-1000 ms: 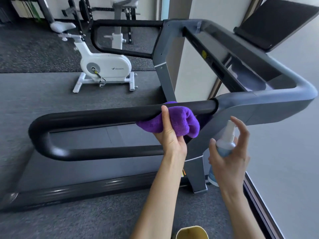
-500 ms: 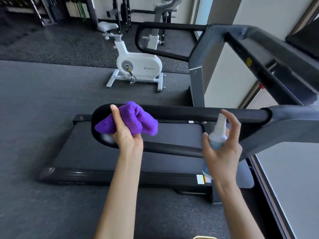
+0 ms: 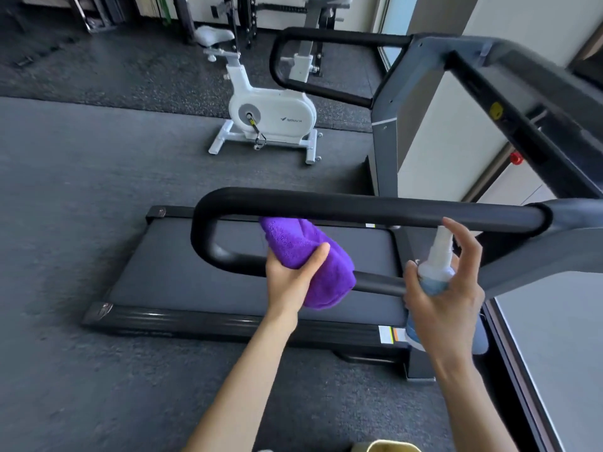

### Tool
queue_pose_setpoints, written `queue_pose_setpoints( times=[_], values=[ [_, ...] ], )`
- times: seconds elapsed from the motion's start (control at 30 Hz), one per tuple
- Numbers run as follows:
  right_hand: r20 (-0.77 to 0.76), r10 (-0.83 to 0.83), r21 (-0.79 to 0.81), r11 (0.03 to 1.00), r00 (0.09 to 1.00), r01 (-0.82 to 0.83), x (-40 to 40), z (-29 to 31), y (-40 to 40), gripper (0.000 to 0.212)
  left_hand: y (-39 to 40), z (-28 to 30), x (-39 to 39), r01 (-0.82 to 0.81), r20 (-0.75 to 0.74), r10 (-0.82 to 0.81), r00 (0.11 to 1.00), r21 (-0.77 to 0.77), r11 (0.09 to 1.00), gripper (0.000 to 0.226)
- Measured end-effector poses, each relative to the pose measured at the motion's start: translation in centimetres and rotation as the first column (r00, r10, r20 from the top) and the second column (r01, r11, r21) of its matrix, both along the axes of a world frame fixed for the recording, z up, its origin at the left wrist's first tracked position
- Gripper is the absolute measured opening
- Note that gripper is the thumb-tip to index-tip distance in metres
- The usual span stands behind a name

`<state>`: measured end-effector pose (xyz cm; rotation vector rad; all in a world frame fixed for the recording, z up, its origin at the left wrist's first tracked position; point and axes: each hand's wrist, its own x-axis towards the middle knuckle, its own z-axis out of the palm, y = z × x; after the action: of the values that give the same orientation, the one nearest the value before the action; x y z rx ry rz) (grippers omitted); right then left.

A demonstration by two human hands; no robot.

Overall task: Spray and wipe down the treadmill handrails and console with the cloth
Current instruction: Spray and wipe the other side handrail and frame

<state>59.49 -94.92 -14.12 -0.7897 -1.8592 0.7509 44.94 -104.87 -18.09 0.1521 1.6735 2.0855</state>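
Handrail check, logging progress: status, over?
Left hand grips purple cloth on near handrail's lower bar. Right hand holds spray bottle. Nothing blocking.

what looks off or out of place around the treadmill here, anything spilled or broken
Nothing stands out. The left hand grips the purple cloth against the near handrail, the right hand holds the spray bottle upright, and no spill or damage shows.

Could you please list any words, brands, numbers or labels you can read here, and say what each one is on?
Grey brand mark with a small logo on the white exercise bike: too blurred to read for certain.
White and orange sticker on the treadmill's side rail: print too small to read.
Yellow sticker on the treadmill frame: unreadable.
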Motion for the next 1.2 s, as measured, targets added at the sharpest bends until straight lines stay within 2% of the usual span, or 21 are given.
queue_pose_setpoints(
  times=[0.1,0.13,0.2,0.27,0.33,0.43,0.5,0.53,0.63,0.7,1.0,1.1,1.2],
  values=[
    [0.003,0.002,-0.005,1.0,1.0,-0.002,0.2,-0.3,0.0,0.065,-3.6,-1.2,-2.9,-0.023,-0.067,0.015,0.998,-0.129,0.991,0.063],
    [0.001,0.003,-0.013,1.0,1.0,-0.003,0.2,-0.3,0.0,0.065,-4.7,-1.4,-4.1,-0.051,-0.13,0.024,0.991,-0.207,0.977,0.067],
    [-0.006,0.0,-0.027,1.0,1.0,0.0,0.2,-0.5,-0.2,0.065,-6.3,-1.4,-6.1,-0.091,-0.322,-0.057,0.945,-0.427,0.9,0.082],
    [-0.015,0.006,-0.041,0.999,1.0,-0.007,0.2,-0.7,-0.3,0.065,-6.7,-1.7,-7.4,-0.147,-0.493,-0.197,0.847,-0.574,0.806,0.092],
    [-0.02,0.022,-0.053,0.998,1.0,-0.023,0.3,-0.8,-0.5,0.066,-6.5,-2.1,-7.9,-0.219,-0.592,-0.324,0.738,-0.664,0.715,0.095],
    [-0.014,0.044,-0.053,0.998,0.999,-0.044,0.8,-1.0,-0.4,0.066,-6.4,-3.3,-7.8,-0.361,-0.621,-0.584,0.523,-0.782,0.509,0.096],
    [0.006,0.044,-0.056,0.998,0.999,-0.043,1.1,-1.1,-0.3,0.066,-6.7,-4.1,-7.6,-0.461,-0.614,-0.676,0.407,-0.777,0.428,0.094],
    [0.015,0.035,-0.053,0.998,0.999,-0.034,1.2,-1.1,-0.2,0.066,-6.7,-4.5,-7.6,-0.487,-0.634,-0.664,0.397,-0.758,0.433,0.093],
    [0.027,-0.003,-0.037,0.999,1.0,0.004,1.8,-1.3,0.1,0.065,-6.7,-5.4,-7.1,-0.503,-0.712,-0.543,0.444,-0.7,0.506,0.087],
    [0.033,-0.012,-0.048,0.999,0.999,0.013,2.1,-1.3,0.3,0.065,-6.5,-5.8,-7.0,-0.523,-0.741,-0.513,0.433,-0.67,0.527,0.082],
    [0.016,0.003,-0.081,0.997,1.0,-0.002,2.4,-1.6,1.0,0.066,-3.6,-5.5,-7.4,-0.521,-0.619,-0.666,0.418,-0.763,0.382,0.081],
    [0.027,-0.001,-0.112,0.994,1.0,0.004,2.5,-2.3,1.4,0.066,-3.0,-5.5,-7.3,-0.486,-0.606,-0.682,0.411,-0.778,0.399,0.082],
    [0.049,-0.005,-0.152,0.988,0.999,0.013,2.8,-3.0,1.7,0.067,-1.1,-5.7,-5.6,-0.443,-0.607,-0.705,0.366,-0.78,0.442,0.083]
  ],
)
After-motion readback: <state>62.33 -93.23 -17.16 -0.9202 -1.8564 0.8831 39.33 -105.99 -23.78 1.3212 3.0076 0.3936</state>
